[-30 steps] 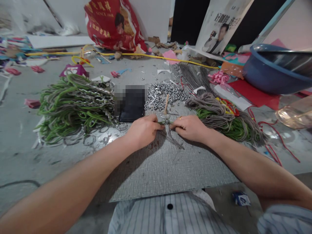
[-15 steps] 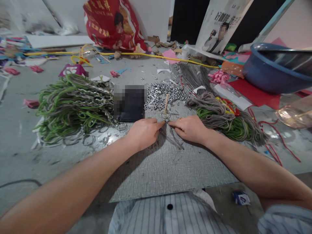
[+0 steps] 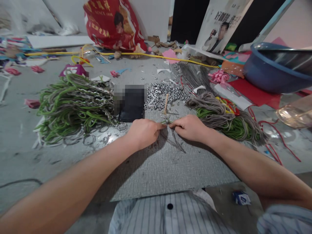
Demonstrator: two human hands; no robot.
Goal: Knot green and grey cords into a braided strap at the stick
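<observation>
Both hands meet at a metal ring (image 3: 165, 115) that sits by a small wooden stick (image 3: 166, 103) standing up from the work board. My left hand (image 3: 145, 131) is closed, its fingertips pinching a thin cord at the left of the ring. Opposite it, my right hand (image 3: 189, 127) pinches cord on the right side. A bit of green shows between the fingertips, and grey cord ends (image 3: 175, 144) trail toward me on the board. The knot itself is too small to make out.
Metal nuts (image 3: 168, 91) lie scattered beyond my hands, beside a dark phone-like device (image 3: 132, 104). Finished-looking green and grey braided cords (image 3: 73, 107) pile up at left; loose cord bundles (image 3: 226, 118) lie at right. A blue basin (image 3: 273, 71) stands far right.
My hands have drawn slightly apart, the right one shifting a little right. More green cord shows between them, and the grey ends have moved slightly toward me.
</observation>
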